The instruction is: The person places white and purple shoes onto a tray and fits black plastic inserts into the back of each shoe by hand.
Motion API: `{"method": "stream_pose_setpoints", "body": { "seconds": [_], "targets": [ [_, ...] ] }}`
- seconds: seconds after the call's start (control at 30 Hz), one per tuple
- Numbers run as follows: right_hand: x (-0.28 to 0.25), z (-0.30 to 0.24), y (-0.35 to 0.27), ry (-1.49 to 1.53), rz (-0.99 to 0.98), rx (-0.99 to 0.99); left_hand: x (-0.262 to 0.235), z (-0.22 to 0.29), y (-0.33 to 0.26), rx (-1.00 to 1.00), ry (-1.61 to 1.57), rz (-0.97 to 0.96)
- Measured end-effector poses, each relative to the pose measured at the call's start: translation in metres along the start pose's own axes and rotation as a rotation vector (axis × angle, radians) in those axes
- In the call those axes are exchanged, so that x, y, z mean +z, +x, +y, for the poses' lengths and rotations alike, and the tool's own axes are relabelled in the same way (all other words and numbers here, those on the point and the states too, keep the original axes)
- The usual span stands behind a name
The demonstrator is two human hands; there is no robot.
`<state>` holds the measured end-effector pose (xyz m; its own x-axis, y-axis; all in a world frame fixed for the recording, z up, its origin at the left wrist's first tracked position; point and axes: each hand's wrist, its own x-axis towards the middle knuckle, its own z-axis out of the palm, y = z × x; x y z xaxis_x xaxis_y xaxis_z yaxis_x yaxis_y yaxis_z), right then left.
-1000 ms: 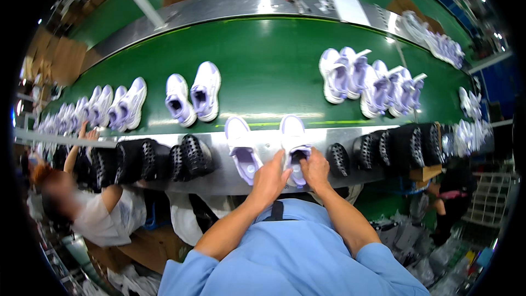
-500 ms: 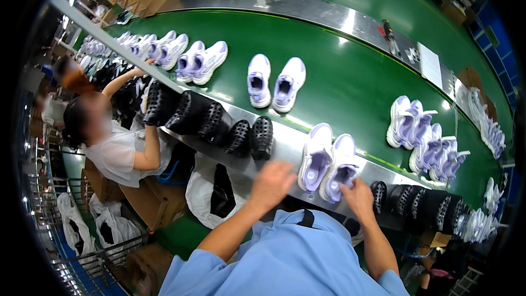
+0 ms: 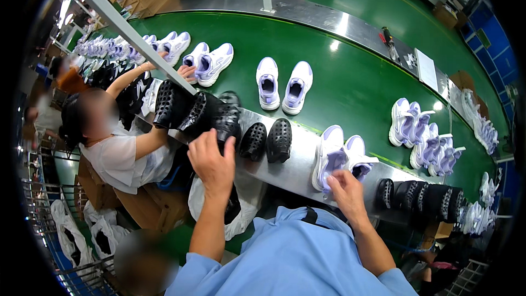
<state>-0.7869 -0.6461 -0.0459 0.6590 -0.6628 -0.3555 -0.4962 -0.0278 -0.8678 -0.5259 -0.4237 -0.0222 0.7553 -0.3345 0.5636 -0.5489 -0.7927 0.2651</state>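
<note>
My left hand (image 3: 212,161) reaches out to the left, its fingers and thumb around the near end of a black perforated shoe insert (image 3: 227,116), which is blurred. In front of me stands a pair of white and lilac sneakers, side by side with heels toward me: the left sneaker (image 3: 327,151) and the right sneaker (image 3: 356,148). My right hand (image 3: 348,194) is at their heels, thumb and fingers pinched at the left one's heel edge. It covers part of the right one's heel. Two more black inserts (image 3: 279,140) stand between my hands.
Another sneaker pair (image 3: 296,87) sits farther off on the green belt (image 3: 350,82). More sneakers (image 3: 427,137) and black inserts (image 3: 438,203) stand at the right. At the left a co-worker (image 3: 123,148) reaches past a slanted metal post (image 3: 129,30). White sacks (image 3: 246,208) hang below the steel edge.
My left hand has moved left, from beside the sneakers to the black insert, whose top has risen. My right hand has shifted from the right sneaker's heel to the left one's. The co-worker's hand has moved toward other sneakers.
</note>
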Motion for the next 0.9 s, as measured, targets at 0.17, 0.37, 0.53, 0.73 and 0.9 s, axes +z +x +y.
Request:
{"method": "stream_pose_setpoints", "body": {
  "seconds": [0.17, 0.37, 0.53, 0.73, 0.9],
  "targets": [
    [0.05, -0.037, -0.002, 0.809, -0.205, 0.21, -0.017, 0.101, -0.055, 0.379, -0.531, -0.229],
    [-0.018, -0.008, -0.014, 0.639, -0.441, 0.465, 0.02, 0.14, -0.069, -0.117, -1.098, -0.688],
    [-0.021, -0.004, -0.034, -0.312, -0.077, 0.034, 0.093, 0.161, -0.092, -0.494, -1.269, -1.039],
    [-0.033, 0.01, -0.048, -0.68, -0.021, -0.151, 0.109, 0.184, -0.121, -0.442, -1.039, -0.868],
    [-0.063, 0.024, -0.022, -0.707, -0.071, -0.096, 0.124, 0.197, -0.09, 0.127, -0.679, -0.499]
  ]
}}
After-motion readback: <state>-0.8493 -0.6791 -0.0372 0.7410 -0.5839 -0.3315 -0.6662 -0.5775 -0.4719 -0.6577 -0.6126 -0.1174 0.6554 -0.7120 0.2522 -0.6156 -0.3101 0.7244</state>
